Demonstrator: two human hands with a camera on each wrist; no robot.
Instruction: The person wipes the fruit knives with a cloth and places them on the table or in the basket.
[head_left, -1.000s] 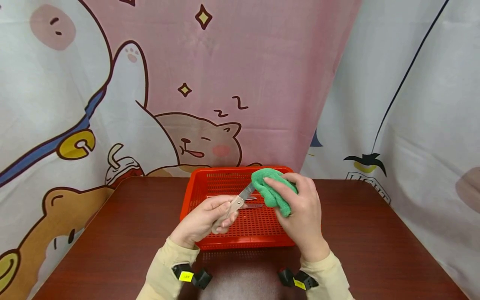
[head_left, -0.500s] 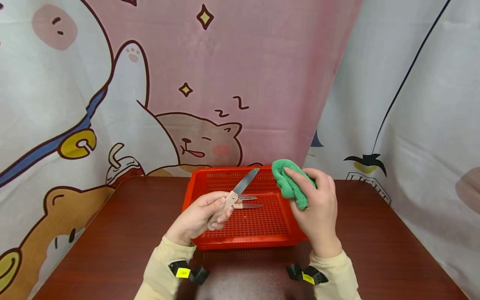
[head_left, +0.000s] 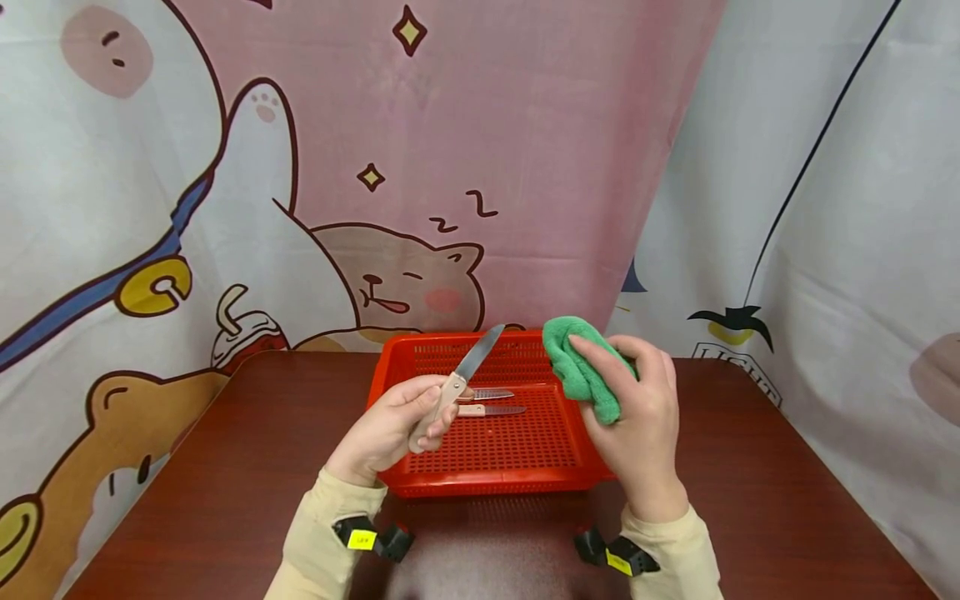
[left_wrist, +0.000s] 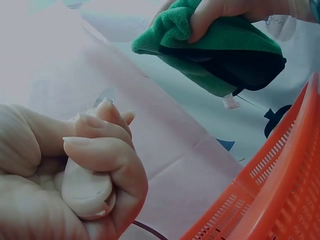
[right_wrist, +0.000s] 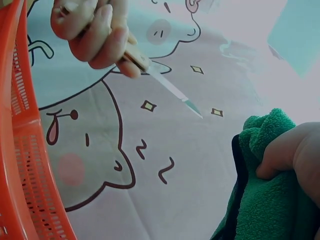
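Note:
My left hand (head_left: 392,425) grips a knife (head_left: 477,353) by its pale beige handle, the blade slanting up and to the right above the basket. In the left wrist view the fingers curl round the handle's butt end (left_wrist: 86,192). A folded green cloth (head_left: 583,367) is pinched in my right hand (head_left: 636,417), to the right of the blade and apart from it. The right wrist view shows the cloth's dark edge and the bare blade (right_wrist: 172,90). Two more knives lie in the red basket (head_left: 495,482): one toothed blade (head_left: 493,394) and, nearer, a second blade (head_left: 506,410); my left hand partly hides their handles.
The red perforated basket stands on a dark brown table (head_left: 262,467) below both hands. A printed cloth backdrop (head_left: 540,167) hangs close behind the table. Small black devices with yellow labels (head_left: 362,540) are strapped on both wrists.
The cloth has come off the blade and moved right with my right hand, baring the blade. My left hand has shifted slightly left with the knife.

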